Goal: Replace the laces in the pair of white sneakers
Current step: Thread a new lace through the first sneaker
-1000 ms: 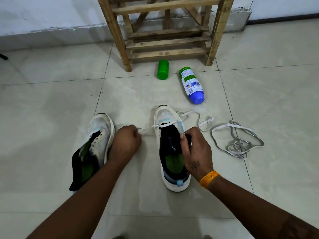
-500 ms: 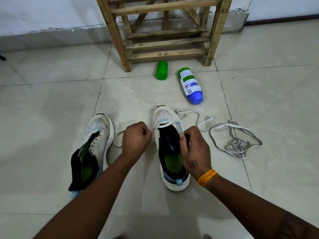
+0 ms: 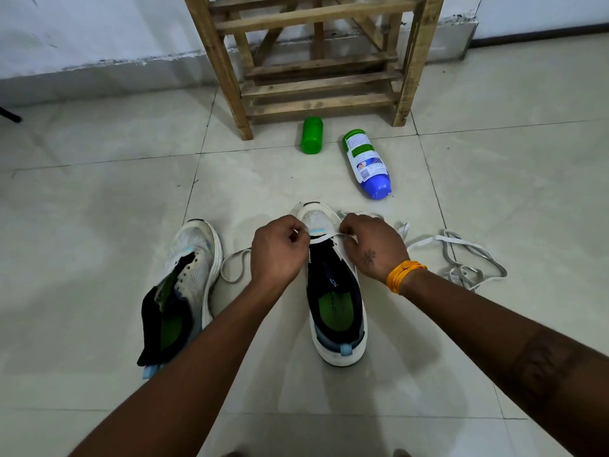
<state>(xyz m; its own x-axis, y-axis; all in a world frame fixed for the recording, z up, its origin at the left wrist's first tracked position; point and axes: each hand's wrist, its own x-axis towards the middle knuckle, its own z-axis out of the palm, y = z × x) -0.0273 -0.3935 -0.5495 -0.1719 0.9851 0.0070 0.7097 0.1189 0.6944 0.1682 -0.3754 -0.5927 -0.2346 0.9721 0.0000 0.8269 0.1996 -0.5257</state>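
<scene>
Two white sneakers stand on the tiled floor. The right sneaker points away from me, its dark tongue open. A white lace runs across its front eyelets. My left hand pinches the lace at the shoe's left side, and a loop of it trails on the floor behind the hand. My right hand pinches the lace at the shoe's right side. The left sneaker lies unlaced, leaning to the left, with its tongue pulled out.
A loose grey-white lace lies in a heap on the floor to the right. Farther back lie a green cap and a white bottle with a blue base. A wooden rack stands against the wall.
Both hands have moved forward to the toe end of the right sneaker. My left hand came in from beside the left sneaker, drawing the lace with it.
</scene>
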